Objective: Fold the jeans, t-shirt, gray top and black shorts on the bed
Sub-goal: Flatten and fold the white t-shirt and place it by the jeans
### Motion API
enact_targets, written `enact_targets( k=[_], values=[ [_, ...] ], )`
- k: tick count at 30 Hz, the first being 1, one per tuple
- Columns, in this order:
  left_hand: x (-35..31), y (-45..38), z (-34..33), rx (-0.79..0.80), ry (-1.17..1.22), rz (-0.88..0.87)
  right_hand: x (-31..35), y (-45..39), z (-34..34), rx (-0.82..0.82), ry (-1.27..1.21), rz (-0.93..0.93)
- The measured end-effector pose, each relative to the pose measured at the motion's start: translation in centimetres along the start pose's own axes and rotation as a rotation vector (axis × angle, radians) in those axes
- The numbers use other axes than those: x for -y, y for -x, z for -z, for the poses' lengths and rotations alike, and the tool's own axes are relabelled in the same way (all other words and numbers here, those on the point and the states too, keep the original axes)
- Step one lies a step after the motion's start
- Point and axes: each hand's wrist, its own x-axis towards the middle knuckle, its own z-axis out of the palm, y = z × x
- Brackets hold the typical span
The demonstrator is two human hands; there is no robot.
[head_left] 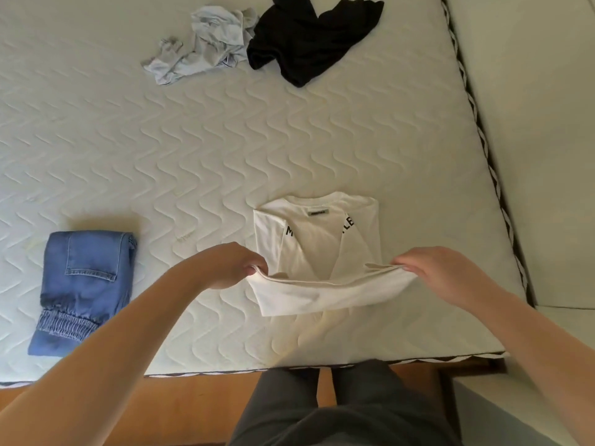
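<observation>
A white t-shirt (317,252) with black lettering lies near the front edge of the bed (193,156), its sides folded in and its collar facing away from me. My left hand (236,263) pinches the lower left corner and my right hand (434,268) pinches the lower right corner, lifting the bottom part off the bed. Folded blue jeans (85,284) rest at the front left. At the far side lie a crumpled gray top (203,43) and, touching it on the right, crumpled black shorts (309,40).
The quilted mattress ends at a dark patterned trim on the right (483,149) and along the front. A wooden floor (180,410) and my legs in dark trousers (338,413) show below the front edge. A pale wall stands to the right.
</observation>
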Motion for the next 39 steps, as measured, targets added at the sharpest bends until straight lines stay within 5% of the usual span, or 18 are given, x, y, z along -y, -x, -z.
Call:
enact_targets(
  k=[14,23,34,39],
  values=[
    [7.8,-17.3,4.0,-0.037,-0.038,0.119,-8.1,-19.7,-1.7,0.084,-0.109,0.027],
    [13.3,-29.1,1.5,-0.068,-0.026,0.189,-12.9,-31.5,-7.7,0.023,-0.109,-0.121],
    [14.6,-32.2,-2.2,-0.257,0.274,0.237,-13.6,-34.1,-11.3,-0.127,-0.057,-0.327],
    [14.6,-32.3,-2.3,-0.307,0.17,0.156,-13.8,-34.1,-11.1,-0.116,0.066,-0.321]
  ],
)
